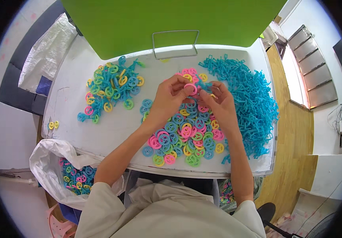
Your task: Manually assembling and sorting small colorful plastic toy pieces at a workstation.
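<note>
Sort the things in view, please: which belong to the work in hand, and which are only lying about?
In the work:
- held pink wheel
- loose coloured wheels
- blue pieces
- mixed pile

Seemingly lying about:
- white sheet
- pink plastic item

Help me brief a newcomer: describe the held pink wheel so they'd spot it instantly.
Find the green panel across the white table. Nearer, left hand and right hand face each other above a mixed wheel pile. The pink wheel is the one held up in the left, not lying loose.
</note>
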`<act>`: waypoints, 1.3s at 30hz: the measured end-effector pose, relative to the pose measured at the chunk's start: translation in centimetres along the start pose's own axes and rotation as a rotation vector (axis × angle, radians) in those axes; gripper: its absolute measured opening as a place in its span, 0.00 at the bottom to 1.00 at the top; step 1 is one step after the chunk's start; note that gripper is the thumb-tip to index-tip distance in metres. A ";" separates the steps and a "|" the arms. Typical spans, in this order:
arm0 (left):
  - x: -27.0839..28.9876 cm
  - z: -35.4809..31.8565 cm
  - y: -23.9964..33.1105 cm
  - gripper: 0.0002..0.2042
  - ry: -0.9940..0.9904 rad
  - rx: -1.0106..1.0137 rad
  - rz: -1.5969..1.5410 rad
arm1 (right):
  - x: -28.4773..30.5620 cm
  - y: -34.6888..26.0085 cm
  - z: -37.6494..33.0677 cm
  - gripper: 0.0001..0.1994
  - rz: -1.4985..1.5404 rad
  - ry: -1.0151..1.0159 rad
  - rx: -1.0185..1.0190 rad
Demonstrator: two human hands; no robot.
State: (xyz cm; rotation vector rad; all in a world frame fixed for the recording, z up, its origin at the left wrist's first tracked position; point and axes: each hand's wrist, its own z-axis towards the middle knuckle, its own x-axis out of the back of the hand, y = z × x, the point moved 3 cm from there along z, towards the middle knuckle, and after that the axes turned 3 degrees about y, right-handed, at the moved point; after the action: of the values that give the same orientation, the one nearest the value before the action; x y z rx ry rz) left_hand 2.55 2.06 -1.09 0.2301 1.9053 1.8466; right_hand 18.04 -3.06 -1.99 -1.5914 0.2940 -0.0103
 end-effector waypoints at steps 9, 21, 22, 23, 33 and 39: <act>-0.2 0.2 0.1 0.07 -0.091 0.053 0.027 | -0.1 -0.6 0.0 0.11 -0.195 -0.026 0.076; 0.3 -0.1 -0.1 0.11 -0.008 0.099 0.021 | -1.2 -0.2 -0.4 0.09 -0.107 0.088 0.079; 0.3 -0.1 -0.2 0.10 0.001 0.111 0.011 | -1.1 -0.2 -0.4 0.08 -0.118 0.090 0.085; 0.3 -0.1 -0.3 0.10 0.010 0.123 0.001 | -1.1 -0.1 -0.4 0.08 -0.118 0.092 0.086; 0.3 -0.2 -1.9 0.06 0.033 0.094 -0.138 | -1.8 1.0 -0.9 0.06 -0.050 0.115 0.069; -0.4 -0.4 -1.8 0.05 0.038 0.253 -0.465 | -1.9 0.7 -1.1 0.07 -0.064 0.109 0.087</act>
State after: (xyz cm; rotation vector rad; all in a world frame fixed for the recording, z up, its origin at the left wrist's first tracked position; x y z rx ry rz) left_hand 3.08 1.44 -2.74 -0.1591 2.0073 1.3154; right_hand 15.86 -3.82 -2.26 -1.5154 0.3236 -0.1576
